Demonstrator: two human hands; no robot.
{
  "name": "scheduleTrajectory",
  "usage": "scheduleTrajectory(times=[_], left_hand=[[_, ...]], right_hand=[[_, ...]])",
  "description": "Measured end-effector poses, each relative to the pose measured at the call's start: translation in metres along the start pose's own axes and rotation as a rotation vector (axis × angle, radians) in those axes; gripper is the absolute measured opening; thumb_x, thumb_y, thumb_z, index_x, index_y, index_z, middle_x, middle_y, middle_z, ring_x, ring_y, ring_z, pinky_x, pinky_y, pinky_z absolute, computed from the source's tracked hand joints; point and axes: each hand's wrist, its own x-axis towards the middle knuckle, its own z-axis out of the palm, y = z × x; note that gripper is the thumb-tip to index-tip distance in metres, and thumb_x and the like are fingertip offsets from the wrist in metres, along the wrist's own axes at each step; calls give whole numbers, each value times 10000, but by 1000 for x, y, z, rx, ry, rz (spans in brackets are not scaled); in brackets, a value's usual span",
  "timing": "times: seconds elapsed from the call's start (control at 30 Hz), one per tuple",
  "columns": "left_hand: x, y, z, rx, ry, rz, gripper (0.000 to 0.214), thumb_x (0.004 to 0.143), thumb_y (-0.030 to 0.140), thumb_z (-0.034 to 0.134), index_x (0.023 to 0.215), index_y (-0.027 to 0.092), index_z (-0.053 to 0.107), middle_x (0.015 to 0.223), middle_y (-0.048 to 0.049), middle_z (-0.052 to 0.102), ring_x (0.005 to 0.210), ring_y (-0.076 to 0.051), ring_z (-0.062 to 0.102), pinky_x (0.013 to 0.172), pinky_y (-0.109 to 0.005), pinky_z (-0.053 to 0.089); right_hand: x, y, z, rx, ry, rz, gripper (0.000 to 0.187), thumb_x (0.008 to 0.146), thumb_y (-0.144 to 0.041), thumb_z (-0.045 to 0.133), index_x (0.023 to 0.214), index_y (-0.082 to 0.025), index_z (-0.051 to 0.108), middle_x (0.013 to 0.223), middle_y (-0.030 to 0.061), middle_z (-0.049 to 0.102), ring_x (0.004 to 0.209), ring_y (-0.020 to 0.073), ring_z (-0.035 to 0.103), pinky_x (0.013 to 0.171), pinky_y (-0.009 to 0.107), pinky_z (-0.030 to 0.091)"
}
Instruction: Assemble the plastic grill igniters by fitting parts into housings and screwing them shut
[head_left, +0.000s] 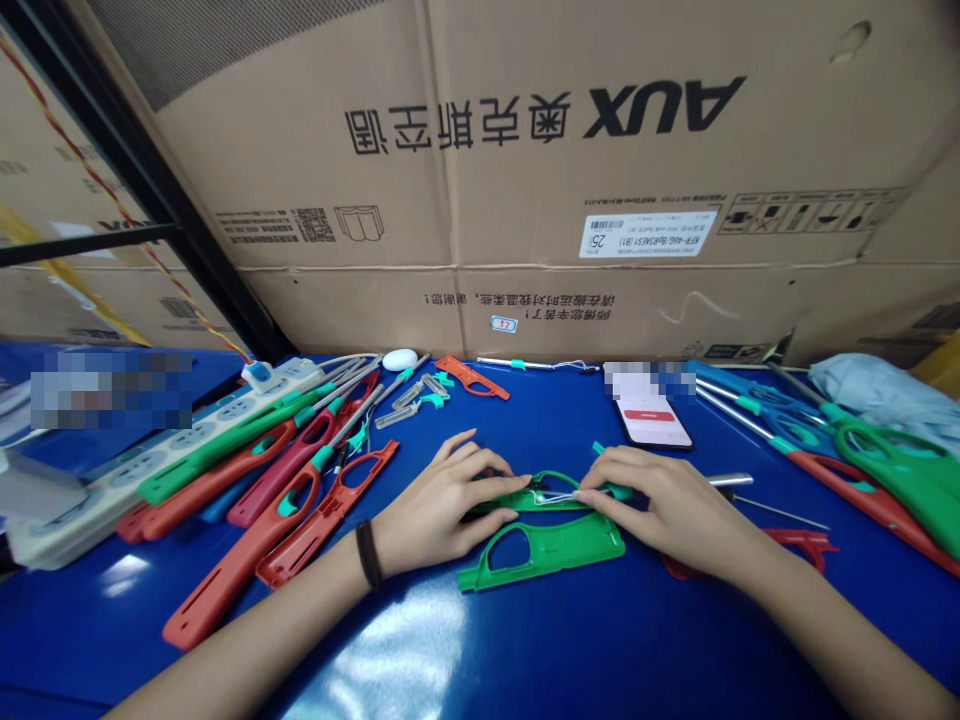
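My left hand (439, 505) rests on the blue table and grips the left end of a green lighter shell half (536, 495). My right hand (664, 505) pinches thin wires and a teal part at that shell's right end. A second green lighter shell half (547, 550), with an open handle loop, lies flat just in front of both hands. A black band circles my left wrist.
Red, green and magenta long lighters (262, 490) lie piled at the left beside a white power strip (150, 450). A phone (651, 415) lies behind my right hand. Blue, red and green lighters (847, 460) lie at the right. Large cardboard boxes (525, 170) wall the back.
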Motion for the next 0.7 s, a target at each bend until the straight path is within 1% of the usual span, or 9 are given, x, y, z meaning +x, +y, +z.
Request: scheduleTrajectory(times=[0.17,0.27,0.33,0.4,0.53,0.63,0.7], left_hand=[[0,0,1,-8,-10,-16,336,915,328,523,1246,280,555,1095,-37,611,1010,-186,560,1099,-504,213],[0,0,0,-11,-17,-22,342,915,330,525,1253,284,548,1099,-31,610,1015,-183,558,1102,-502,205],[0,0,0,-12,-18,-23,342,915,327,524,1254,287,547,1097,-31,611,1013,-181,559,1102,-502,205],[0,0,-1,-12,-14,-22,339,916,324,524,1251,288,550,1092,-32,614,1010,-181,560,1102,-500,205],[0,0,0,-12,0,-16,334,914,321,526,1246,287,556,1085,-34,618,996,-180,563,1103,-493,206],[-1,0,0,-11,7,-14,326,913,320,529,1235,284,563,1081,-31,619,993,-179,563,1106,-488,205],[-1,0,0,-10,8,-14,320,913,319,529,1228,282,566,1080,-28,618,996,-178,562,1108,-487,204]], right_hand=[[0,1,1,1,-9,28,227,914,-365,499,789,-247,645,793,-10,661,749,151,637,682,259,478],[-1,4,0,32,-24,42,152,867,-398,570,850,-260,630,838,-19,666,765,155,638,707,267,482],[-2,6,0,47,-23,31,110,855,-360,593,901,-265,625,884,-17,671,774,151,640,713,263,486],[-3,7,-1,49,-20,7,88,876,-301,561,911,-260,631,885,-8,671,751,143,640,718,261,490],[-2,7,-2,62,-26,-43,164,901,-305,525,896,-258,681,872,6,670,701,133,638,737,263,500],[-1,6,-3,73,-12,-56,201,904,-324,523,888,-272,717,884,6,677,719,132,648,745,257,508],[0,6,-3,76,0,-61,206,904,-322,527,916,-284,729,895,3,683,738,132,655,742,250,511]])
